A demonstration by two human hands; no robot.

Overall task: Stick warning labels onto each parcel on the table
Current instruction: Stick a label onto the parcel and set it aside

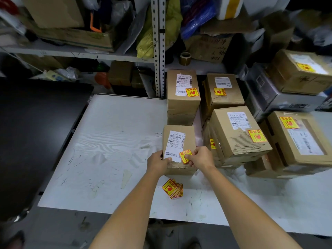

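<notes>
A small parcel (pixel 188 135) on the white table (pixel 111 141) is gripped at its near left edge by the left hand (pixel 157 163). A yellow warning label (pixel 183 153) is pinched against its top by the right hand (pixel 201 158).

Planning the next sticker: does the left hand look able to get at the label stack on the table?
Probably yes. The label stack lies uncovered on the table on the near side of the parcel, close to the left hand, nothing between. That hand grips the parcel, so it must let go first.
</notes>
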